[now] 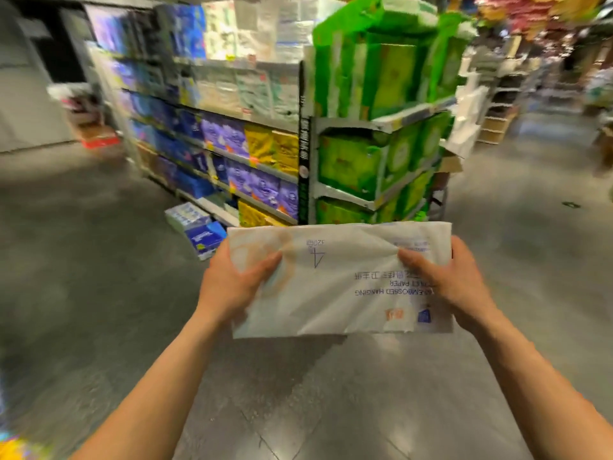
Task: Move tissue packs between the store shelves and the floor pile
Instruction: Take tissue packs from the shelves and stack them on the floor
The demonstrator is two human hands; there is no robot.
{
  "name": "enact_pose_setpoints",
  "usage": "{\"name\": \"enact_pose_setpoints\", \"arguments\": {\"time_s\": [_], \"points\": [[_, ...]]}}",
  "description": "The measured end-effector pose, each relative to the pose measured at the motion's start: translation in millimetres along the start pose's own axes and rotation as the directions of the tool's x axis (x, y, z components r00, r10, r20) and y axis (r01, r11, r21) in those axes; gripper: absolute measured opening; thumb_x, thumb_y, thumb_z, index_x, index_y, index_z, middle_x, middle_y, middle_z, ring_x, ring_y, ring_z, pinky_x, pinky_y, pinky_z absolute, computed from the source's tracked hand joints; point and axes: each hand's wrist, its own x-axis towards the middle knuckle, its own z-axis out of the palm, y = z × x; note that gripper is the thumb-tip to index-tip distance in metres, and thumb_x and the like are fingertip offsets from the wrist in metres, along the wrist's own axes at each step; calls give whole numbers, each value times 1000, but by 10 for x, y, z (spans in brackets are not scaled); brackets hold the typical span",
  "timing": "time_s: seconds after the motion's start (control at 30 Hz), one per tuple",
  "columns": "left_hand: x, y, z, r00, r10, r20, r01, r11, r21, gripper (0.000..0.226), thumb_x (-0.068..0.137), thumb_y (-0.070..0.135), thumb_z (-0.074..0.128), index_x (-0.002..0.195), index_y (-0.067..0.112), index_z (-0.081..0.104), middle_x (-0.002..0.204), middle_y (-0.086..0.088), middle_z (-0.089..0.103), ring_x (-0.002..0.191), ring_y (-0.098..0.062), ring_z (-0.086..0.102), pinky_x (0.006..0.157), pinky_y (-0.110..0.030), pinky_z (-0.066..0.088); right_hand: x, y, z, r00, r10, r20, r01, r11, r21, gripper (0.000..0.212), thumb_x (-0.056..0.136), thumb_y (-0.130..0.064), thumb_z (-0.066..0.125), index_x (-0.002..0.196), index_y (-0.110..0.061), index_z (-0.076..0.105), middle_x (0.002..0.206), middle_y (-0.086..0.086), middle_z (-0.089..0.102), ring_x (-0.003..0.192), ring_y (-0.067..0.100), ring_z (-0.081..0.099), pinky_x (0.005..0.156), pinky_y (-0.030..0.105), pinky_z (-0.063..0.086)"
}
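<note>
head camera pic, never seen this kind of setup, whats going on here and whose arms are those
There is no machine here: the single picture comes from a wide-angle camera worn on a person's head, looking forward and down, so the bare arms are the wearer's own. The left hand and right hand grip the two ends of a white toilet paper pack, held in the air above the grey floor. Ahead stand store shelves of blue, purple and yellow packs, with green packs on the end rack. Two blue and white packs lie on the floor by the shelf base. The picture is motion-blurred.
</note>
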Motion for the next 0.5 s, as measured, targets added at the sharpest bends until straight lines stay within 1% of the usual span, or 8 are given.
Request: {"name": "enact_pose_setpoints", "arguments": {"time_s": [0.13,0.17,0.23,0.3,0.4,0.5], "points": [[873,-128,-200,990,-4,-143,5,1000,10,83,48,77,78,115,29,65,107,11,72,98,-13,69,89,-46,59,999,-203,730,992,-70,103,67,997,38,84,58,-62,90,124,-20,59,109,-1,75,91,18,76,76,47,63],[1119,-165,-253,985,0,-172,1,1000,2,81,48,76,79,113,29,66,106,12,72,97,-11,70,88,-46,59,1246,-258,933,988,-90,121,86,995,39,82,59,-62,89,123,-21,59,108,-2,75,91,18,76,76,46,63],[1656,-250,-363,976,10,-218,-11,1000,-2,78,49,75,80,110,29,66,102,13,73,94,-9,71,86,-45,60,1730,-381,1340,982,-132,135,128,991,42,71,66,-55,88,121,-21,59,106,-4,74,89,16,75,75,44,63],[2238,-323,-480,969,29,-245,-29,1000,0,78,51,77,82,111,30,66,103,11,74,94,-12,72,86,-47,60,2196,-521,1745,979,-158,131,151,986,66,63,71,-47,85,121,-20,57,106,-4,73,88,16,74,74,42,63],[3170,-276,-637,967,57,-248,-50,998,34,84,49,80,81,115,30,64,108,10,72,97,-15,70,87,-50,59,2922,-758,2280,976,-170,139,155,981,114,61,72,-43,84,122,-21,56,107,-3,74,85,16,75,73,41,63],[4071,-140,-755,963,113,-244,-93,992,91,89,48,81,75,118,28,61,111,9,70,98,-13,67,89,-46,57,3651,-999,2696,974,-187,130,168,976,141,60,73,-43,85,121,-22,56,104,-4,74,76,10,75,60,30,61]]}}
